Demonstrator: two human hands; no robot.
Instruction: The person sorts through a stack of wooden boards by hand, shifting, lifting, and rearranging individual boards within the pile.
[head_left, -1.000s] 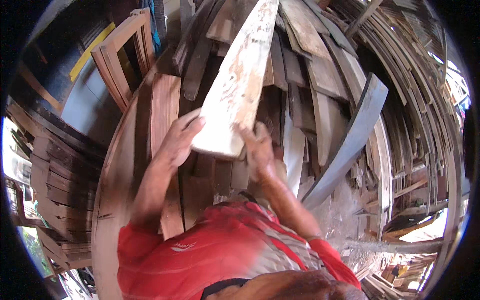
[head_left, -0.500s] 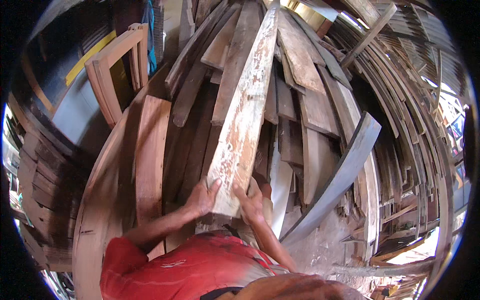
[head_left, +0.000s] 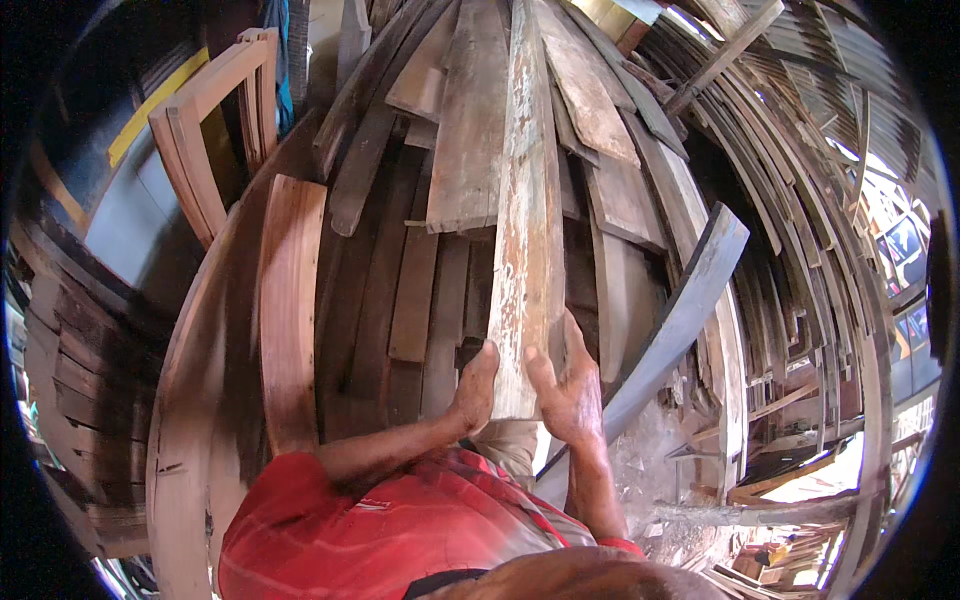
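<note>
A long plank with worn, flaking white paint (head_left: 520,230) runs from my body away over a stack of boards. At its near end, my left hand (head_left: 474,392) is closed on the left edge, thumb pointing up along the wood. On the opposite edge my right hand (head_left: 568,392) grips, its thumb on the upper face and its fingers along the side. The undersides of both grips are hidden by the plank. Beneath and beside it lie weathered brown boards (head_left: 468,130) with staggered ends.
To the left stand a reddish board (head_left: 291,310) and a wooden frame (head_left: 190,165). A grey curved-looking plank (head_left: 675,320) leans close to my right forearm. Further right, stacked long boards (head_left: 800,230) line the side, with a diagonal wooden beam (head_left: 725,58) above.
The near end of the painted plank has swung to the right and now lies straighter ahead. Both hands moved right with it, and the right hand's grip has shifted along the edge.
</note>
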